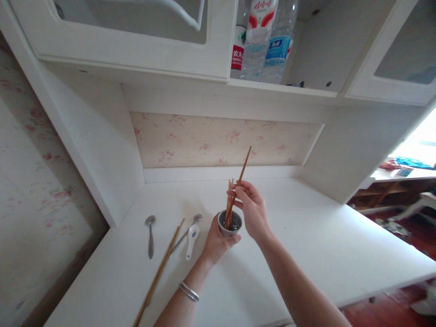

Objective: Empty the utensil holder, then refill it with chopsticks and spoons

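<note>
My left hand (pixel 216 245) is wrapped round a grey cup (pixel 229 233) with a pale rim, held over the white counter. Several wooden chopsticks (pixel 228 209) stand in it, leaning towards its left side. Above the cup, my right hand (pixel 251 206) pinches one chopstick (pixel 245 163), tilted with its upper end to the right; its lower end overlaps the others at the cup. To the left lie long chopsticks (pixel 158 274), a white spoon (pixel 192 240) with a blue mark, a long-handled metal spoon (pixel 197 218) and a shorter metal spoon (pixel 151 236).
The white counter (pixel 299 245) runs under a wall cabinet (pixel 143 50). Plastic bottles (pixel 277 52) stand in its uncovered middle section. Side panels (pixel 88 122) enclose the counter on the left and right. A floral wall panel (pixel 211 143) is at the back.
</note>
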`<state>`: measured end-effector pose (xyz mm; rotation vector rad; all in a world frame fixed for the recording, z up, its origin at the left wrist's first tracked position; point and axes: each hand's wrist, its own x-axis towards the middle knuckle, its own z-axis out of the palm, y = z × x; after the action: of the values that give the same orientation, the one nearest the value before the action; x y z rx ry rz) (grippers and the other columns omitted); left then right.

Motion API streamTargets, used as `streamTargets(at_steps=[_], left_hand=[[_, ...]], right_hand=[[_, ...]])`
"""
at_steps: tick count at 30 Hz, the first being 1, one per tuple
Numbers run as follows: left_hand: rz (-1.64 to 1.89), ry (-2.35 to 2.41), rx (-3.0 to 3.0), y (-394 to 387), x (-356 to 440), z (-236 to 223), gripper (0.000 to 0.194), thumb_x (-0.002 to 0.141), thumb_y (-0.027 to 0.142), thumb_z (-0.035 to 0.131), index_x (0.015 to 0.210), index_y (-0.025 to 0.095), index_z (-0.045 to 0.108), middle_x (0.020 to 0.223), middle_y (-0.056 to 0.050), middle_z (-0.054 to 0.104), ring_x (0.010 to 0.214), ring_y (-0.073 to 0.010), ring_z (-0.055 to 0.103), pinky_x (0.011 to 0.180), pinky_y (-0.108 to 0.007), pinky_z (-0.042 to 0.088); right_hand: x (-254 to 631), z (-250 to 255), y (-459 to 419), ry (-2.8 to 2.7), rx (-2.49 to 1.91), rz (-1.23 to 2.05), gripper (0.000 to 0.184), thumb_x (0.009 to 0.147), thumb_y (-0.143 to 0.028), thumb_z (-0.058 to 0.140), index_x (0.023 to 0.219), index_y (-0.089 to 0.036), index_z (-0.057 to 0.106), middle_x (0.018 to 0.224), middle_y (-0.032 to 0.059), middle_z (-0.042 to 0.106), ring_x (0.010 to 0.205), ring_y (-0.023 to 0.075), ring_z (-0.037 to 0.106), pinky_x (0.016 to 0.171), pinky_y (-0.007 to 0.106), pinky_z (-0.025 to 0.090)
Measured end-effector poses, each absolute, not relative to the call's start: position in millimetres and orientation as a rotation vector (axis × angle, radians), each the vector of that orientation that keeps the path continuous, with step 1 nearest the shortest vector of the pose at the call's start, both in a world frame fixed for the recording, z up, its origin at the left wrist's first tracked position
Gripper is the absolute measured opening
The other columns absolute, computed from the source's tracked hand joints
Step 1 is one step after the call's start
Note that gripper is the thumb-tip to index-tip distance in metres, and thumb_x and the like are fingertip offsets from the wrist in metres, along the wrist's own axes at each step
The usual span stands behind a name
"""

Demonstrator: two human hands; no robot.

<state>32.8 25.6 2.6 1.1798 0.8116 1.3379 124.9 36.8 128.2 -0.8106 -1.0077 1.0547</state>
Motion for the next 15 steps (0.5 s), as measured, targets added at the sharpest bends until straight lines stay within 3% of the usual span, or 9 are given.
streamTargets(at_steps=[7,15], left_hand=[[1.345,0.856,1.291,24,33,3,0.066,0.063,0.020,0.081,0.121,0.019,0.050,0.112,-0.008,0.065,0.100,-0.0195,0.061,0.092,-0.033,0.045],[1.378,0.832,1.252,28,36,-1,0.074,0.059,0.015,0.083,0.124,0.019,0.048,0.120,-0.009,0.063,0.110,-0.0223,0.060,0.098,-0.036,0.042]], right_hand=[[162,91,61,-1.009,-1.011,0.954,0.029,0.078,-0.047,0.066,0.088,-0.020,0.065,0.089,0.0044,0.069,0.084,0.0196,0.068,0.075,0.034,0.055],[166,48,69,-1.303,-1.283,0.780,0.039,0.081,-0.053,0.056,0.089,-0.019,0.074,0.083,0.0057,0.074,0.080,0.0216,0.067,0.072,0.032,0.053]])
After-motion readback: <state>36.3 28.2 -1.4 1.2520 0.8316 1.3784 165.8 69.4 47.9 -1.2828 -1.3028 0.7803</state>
